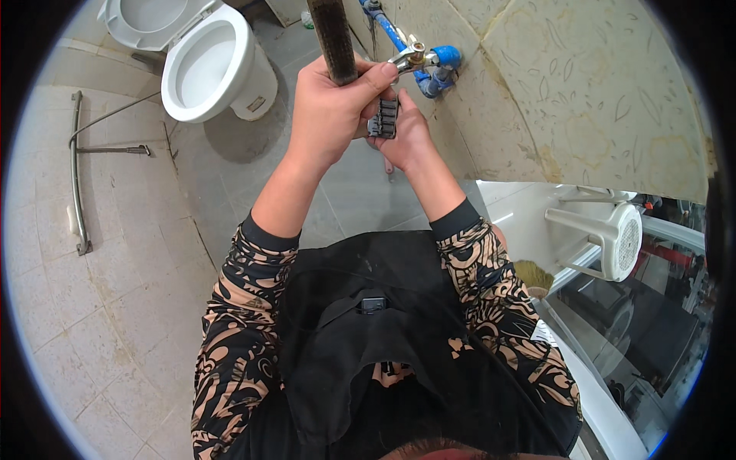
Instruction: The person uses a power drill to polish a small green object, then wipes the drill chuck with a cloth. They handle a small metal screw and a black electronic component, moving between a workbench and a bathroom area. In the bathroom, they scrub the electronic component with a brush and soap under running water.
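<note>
My left hand (330,115) is closed around the lower end of a dark brown stick-like handle (333,42), which rises past the top edge. Just right of it, my right hand (409,138) has its fingers curled about a small dark grey ribbed block (386,119). The two hands are close together, and the left fingertips reach the block. Whether handle and block are joined is hidden by the hands. Beyond my left thumb, a metal tap valve (414,50) sits on blue pipework (443,60) along the wall.
A white toilet (244,84) with raised lid stands at the far left. A metal rail (75,176) and hose run along the left tiled wall. At right are the stained tiled wall (583,92), a white plastic stool (625,241) and a brush-like thing (533,276). Grey tiles cover the floor.
</note>
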Demonstrator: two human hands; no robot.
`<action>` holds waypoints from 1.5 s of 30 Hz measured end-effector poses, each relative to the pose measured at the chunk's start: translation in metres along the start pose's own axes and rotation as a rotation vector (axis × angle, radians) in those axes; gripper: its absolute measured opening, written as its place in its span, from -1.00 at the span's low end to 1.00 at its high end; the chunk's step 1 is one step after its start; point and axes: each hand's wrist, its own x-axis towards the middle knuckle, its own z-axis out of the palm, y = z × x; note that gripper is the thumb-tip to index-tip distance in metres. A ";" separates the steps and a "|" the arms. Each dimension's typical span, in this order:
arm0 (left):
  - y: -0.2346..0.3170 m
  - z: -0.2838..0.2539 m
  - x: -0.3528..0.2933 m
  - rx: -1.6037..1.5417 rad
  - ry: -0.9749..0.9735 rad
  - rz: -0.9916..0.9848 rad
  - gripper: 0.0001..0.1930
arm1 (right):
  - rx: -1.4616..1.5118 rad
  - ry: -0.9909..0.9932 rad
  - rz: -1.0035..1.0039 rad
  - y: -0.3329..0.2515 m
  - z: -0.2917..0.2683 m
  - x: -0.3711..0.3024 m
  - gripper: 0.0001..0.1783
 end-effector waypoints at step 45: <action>-0.135 -0.007 -0.070 0.774 0.077 0.015 -0.47 | 0.006 -0.087 -0.277 0.022 -0.015 0.029 -0.45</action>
